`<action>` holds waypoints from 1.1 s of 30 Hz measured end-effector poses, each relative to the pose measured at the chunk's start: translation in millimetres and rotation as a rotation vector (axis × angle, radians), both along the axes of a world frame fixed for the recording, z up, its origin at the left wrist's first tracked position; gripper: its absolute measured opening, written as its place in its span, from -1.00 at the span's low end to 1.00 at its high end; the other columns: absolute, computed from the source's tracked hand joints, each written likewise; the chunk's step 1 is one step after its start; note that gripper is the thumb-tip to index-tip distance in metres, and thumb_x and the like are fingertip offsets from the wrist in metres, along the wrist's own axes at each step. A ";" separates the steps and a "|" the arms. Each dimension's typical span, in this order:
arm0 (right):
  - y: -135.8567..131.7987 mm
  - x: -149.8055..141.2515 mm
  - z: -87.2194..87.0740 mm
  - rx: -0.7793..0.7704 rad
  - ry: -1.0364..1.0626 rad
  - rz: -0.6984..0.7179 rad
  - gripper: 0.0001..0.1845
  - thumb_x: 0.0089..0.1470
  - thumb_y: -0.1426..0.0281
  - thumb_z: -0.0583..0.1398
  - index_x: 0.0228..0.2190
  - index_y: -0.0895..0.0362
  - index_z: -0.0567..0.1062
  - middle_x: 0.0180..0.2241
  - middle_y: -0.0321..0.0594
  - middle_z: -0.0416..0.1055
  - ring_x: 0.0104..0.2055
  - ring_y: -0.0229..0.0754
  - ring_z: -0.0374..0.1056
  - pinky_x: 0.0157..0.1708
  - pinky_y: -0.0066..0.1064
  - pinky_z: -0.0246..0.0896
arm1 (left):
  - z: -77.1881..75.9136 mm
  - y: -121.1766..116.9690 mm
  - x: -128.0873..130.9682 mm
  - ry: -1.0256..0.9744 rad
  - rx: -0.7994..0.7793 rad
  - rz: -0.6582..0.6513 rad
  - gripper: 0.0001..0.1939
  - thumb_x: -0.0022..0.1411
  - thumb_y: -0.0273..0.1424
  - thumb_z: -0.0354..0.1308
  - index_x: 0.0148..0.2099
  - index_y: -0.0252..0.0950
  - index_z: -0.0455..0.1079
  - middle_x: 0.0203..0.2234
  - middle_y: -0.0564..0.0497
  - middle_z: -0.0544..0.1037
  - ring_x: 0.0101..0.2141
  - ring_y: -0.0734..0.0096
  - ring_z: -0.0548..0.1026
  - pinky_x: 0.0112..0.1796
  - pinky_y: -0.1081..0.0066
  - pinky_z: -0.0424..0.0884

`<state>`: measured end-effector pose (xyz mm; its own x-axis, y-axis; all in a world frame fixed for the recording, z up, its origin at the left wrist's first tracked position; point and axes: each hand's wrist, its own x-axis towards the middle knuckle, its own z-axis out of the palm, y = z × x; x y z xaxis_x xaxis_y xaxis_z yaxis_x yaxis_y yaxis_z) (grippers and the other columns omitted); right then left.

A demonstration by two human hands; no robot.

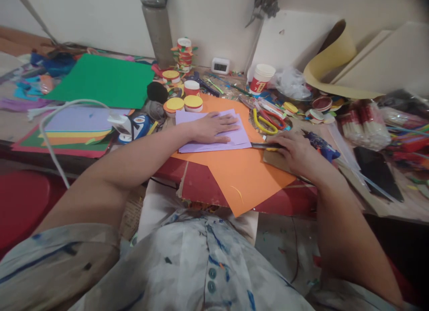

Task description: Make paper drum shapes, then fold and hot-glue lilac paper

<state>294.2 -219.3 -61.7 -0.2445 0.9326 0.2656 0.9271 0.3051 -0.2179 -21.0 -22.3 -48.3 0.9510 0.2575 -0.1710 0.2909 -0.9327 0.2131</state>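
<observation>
My left hand [217,128] lies flat with fingers spread on a small stack of purple paper sheets [187,143], pressing it against the table. Orange sheets [231,177] lie beneath the stack and hang over the front edge. To the right, my right hand [295,150] is closed on a slim dark tool with a yellow part [263,145]. Its narrow end points left and meets the stack's lower right corner. I cannot make out whether it is a knife or scissors. Just beyond that hand lie scissors with yellow handles [264,123].
Round tubs with yellow lids [193,102] stand behind the stack. A hot glue gun [320,145] and a phone [378,172] lie at right. At left are green paper [103,81] and a charger with a white cable [122,123]. A grey bottle [157,34] stands at the wall.
</observation>
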 end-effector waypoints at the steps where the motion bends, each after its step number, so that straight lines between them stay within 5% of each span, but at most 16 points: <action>1: 1.5 0.3 -1.2 -0.007 0.004 0.024 -0.56 0.35 0.47 0.12 0.09 0.06 0.71 0.10 0.10 0.64 0.18 0.25 0.55 0.22 0.22 0.49 | 0.0 -0.4 -0.1 0.001 0.002 0.002 -0.09 0.57 0.13 -0.22 0.76 -0.18 -0.02 0.73 -0.01 -0.11 0.71 0.11 -0.21 0.61 0.01 -0.30; 33: -8.8 1.3 -5.8 0.027 0.058 0.076 -0.55 0.33 0.51 0.15 0.09 0.02 0.72 0.07 0.05 0.65 0.17 0.25 0.55 0.24 0.24 0.48 | -3.8 -0.7 2.4 -0.009 0.018 0.015 -0.13 0.57 0.12 -0.20 0.75 -0.08 0.04 0.73 0.05 -0.08 0.71 0.11 -0.17 0.61 -0.02 -0.26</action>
<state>295.4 -228.1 -67.5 -0.2974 0.9043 0.3063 0.8873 0.3803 -0.2611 -18.6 -23.0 -52.1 0.9484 0.2752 -0.1573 0.3034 -0.9319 0.1989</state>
